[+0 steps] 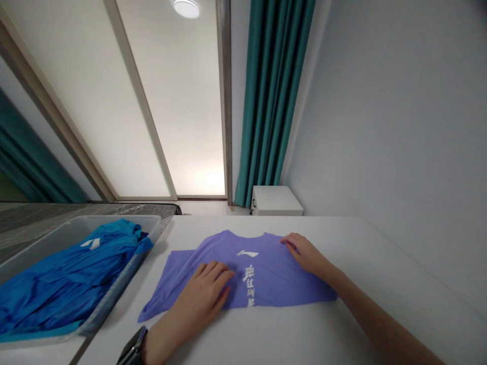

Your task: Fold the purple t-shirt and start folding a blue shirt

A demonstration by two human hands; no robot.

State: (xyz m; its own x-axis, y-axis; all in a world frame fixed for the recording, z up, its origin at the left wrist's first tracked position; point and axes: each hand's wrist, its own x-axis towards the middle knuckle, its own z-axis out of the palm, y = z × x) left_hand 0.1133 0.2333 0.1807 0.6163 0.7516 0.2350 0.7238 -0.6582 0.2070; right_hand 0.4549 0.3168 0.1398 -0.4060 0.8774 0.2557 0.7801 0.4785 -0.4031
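Observation:
A purple T-shirt (266,284) lies spread on the white table, its neckline toward the far side and its lower part folded under or out of sight. White lettering and a white logo (248,253) run down its front. My left hand (207,291) rests on the shirt's left part, fingers loosely bent and a little apart, gripping no cloth that I can see. A dark watch (133,347) is on that wrist. At the right shoulder seam, my right hand (304,253) touches the fabric with its fingertips, fingers extended and thumb slightly apart.
Left of the shirt stands a translucent plastic bin (152,223) holding blue clothing (76,274). The white table (281,334) reaches toward the wall at right. Beyond its far edge are a small white cabinet (279,200), a teal curtain (276,101) and frosted sliding doors (175,101).

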